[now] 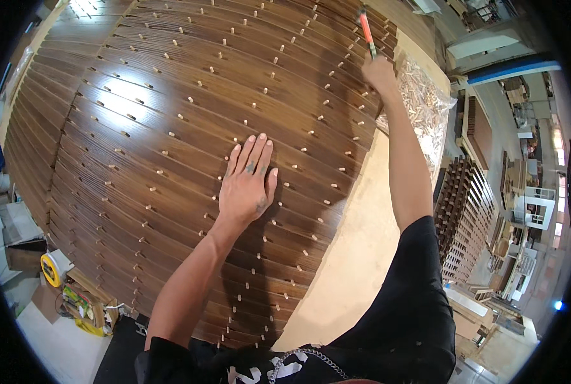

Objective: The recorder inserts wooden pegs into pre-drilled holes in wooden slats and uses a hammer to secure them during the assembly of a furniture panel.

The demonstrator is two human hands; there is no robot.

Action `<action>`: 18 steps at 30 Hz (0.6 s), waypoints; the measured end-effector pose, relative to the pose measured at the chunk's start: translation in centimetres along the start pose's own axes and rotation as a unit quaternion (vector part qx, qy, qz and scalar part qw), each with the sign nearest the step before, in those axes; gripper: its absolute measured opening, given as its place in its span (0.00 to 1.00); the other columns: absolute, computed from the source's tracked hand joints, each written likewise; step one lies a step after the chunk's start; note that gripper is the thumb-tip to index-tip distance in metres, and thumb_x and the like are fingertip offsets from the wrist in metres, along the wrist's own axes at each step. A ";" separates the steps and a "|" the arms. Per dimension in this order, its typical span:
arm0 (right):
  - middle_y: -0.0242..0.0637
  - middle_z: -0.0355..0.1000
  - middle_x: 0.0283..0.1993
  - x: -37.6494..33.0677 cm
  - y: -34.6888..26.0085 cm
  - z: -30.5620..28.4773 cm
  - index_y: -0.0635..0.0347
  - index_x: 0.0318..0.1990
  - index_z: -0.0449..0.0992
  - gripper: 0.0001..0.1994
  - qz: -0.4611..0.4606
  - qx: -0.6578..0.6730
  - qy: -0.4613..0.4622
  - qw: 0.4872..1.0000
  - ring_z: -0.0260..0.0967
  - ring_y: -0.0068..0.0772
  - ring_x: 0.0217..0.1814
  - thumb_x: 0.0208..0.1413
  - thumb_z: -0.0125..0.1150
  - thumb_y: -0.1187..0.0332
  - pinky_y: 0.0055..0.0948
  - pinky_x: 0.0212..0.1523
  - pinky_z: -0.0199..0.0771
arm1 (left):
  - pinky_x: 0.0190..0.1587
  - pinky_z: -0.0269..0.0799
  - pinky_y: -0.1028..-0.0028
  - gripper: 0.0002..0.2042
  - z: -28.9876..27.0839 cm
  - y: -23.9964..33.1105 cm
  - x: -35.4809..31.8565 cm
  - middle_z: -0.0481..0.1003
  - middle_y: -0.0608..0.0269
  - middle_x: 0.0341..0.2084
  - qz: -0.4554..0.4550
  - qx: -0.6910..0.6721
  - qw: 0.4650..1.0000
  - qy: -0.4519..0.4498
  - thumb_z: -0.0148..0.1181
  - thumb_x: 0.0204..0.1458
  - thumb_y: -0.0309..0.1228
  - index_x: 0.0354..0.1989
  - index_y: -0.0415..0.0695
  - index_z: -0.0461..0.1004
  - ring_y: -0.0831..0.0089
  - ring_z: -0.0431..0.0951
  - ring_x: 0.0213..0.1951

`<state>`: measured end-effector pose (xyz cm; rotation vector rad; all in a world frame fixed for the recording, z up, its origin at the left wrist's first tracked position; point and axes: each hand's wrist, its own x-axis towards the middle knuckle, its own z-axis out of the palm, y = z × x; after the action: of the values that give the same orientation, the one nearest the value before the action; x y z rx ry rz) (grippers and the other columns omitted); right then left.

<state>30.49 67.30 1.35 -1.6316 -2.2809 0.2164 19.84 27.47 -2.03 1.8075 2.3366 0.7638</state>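
Observation:
My left hand (245, 189) lies flat on dark brown wooden boards (189, 153), fingers stretched toward the far side, holding nothing. Short pale wooden dowels (254, 105) stick up from the boards in rows, several of them close around the fingers. Farther off and to the right, my right hand (379, 73) is wrapped round a hammer (367, 32) with a red-orange handle. Its small dark head points away from me and is hard to make out. Beside the right forearm, a clear plastic bag (426, 109) full of loose dowels rests at the boards' right edge.
A pale plywood sheet (343, 256) shows along the right edge of the boards. Slatted dark wood pieces (466, 217) are stacked off to the right. A yellow tape measure (50, 270) and other clutter sit at the lower left. A blue beam (513, 72) crosses the upper right.

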 end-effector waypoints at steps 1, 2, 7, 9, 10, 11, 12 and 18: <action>0.66 0.74 0.40 -0.6 -2.2 -0.5 0.74 0.39 0.75 0.28 -0.025 -0.037 -0.073 0.996 0.73 0.66 0.45 0.64 0.44 0.50 0.53 0.49 0.71 | 0.69 0.49 0.58 0.24 -0.2 -0.5 -0.2 0.60 0.55 0.66 -0.002 0.009 1.000 0.004 0.50 0.59 0.36 0.63 0.39 0.63 0.58 0.57 0.68; 0.67 0.74 0.38 -1.5 -3.4 -2.2 0.74 0.39 0.74 0.28 0.034 0.040 -0.177 0.983 0.73 0.68 0.45 0.64 0.43 0.49 0.53 0.49 0.71 | 0.69 0.50 0.58 0.24 -0.3 -0.8 -0.5 0.61 0.54 0.65 -0.005 0.010 1.000 0.003 0.50 0.60 0.36 0.63 0.39 0.63 0.58 0.57 0.67; 0.67 0.74 0.36 -4.8 -2.5 -2.7 0.73 0.40 0.73 0.27 0.022 0.087 0.026 0.996 0.72 0.69 0.43 0.64 0.43 0.50 0.55 0.47 0.71 | 0.69 0.50 0.58 0.24 -0.2 -0.3 0.0 0.61 0.54 0.65 -0.006 0.005 1.000 0.007 0.50 0.60 0.36 0.63 0.39 0.63 0.58 0.58 0.67; 0.68 0.73 0.36 -5.3 -3.1 -3.1 0.73 0.40 0.73 0.27 0.041 0.106 0.064 0.991 0.72 0.69 0.42 0.64 0.43 0.50 0.56 0.46 0.71 | 0.69 0.49 0.58 0.24 -0.4 -0.4 -0.3 0.61 0.54 0.65 -0.004 0.006 1.000 0.007 0.50 0.59 0.36 0.63 0.39 0.63 0.58 0.58 0.67; 0.67 0.74 0.35 -4.6 -3.0 -3.0 0.73 0.40 0.73 0.27 0.038 0.091 0.068 0.993 0.73 0.69 0.42 0.64 0.44 0.50 0.55 0.45 0.71 | 0.69 0.49 0.58 0.24 -0.3 -0.5 -0.4 0.61 0.54 0.65 -0.005 0.008 1.000 0.004 0.49 0.60 0.36 0.63 0.39 0.63 0.58 0.58 0.67; 0.67 0.74 0.35 -4.0 -2.9 -2.8 0.73 0.41 0.72 0.27 0.034 0.076 0.072 0.994 0.73 0.68 0.42 0.64 0.44 0.50 0.55 0.43 0.72 | 0.69 0.49 0.58 0.24 -0.3 -0.6 -0.4 0.61 0.54 0.65 -0.006 0.011 1.000 0.001 0.49 0.60 0.36 0.63 0.39 0.63 0.58 0.57 0.67; 0.67 0.74 0.35 -3.2 -2.3 -2.2 0.73 0.41 0.72 0.27 0.033 0.070 0.075 0.994 0.73 0.68 0.42 0.64 0.44 0.50 0.55 0.43 0.72 | 0.69 0.49 0.58 0.24 0.0 -0.4 -0.3 0.61 0.54 0.65 -0.004 0.005 1.000 0.003 0.49 0.60 0.36 0.63 0.39 0.63 0.58 0.57 0.67; 0.60 0.75 0.30 -2.0 -2.8 -4.1 0.74 0.39 0.73 0.28 0.088 0.065 -0.154 0.982 0.76 0.61 0.33 0.62 0.47 0.48 0.52 0.38 0.72 | 0.69 0.49 0.59 0.24 -0.1 -0.5 -0.4 0.61 0.54 0.65 -0.007 -0.003 1.000 0.006 0.49 0.60 0.37 0.64 0.39 0.62 0.59 0.57 0.67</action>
<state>29.99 64.18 5.71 -1.8362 -2.2755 0.6903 19.48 26.97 -2.21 1.7862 2.3498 0.7804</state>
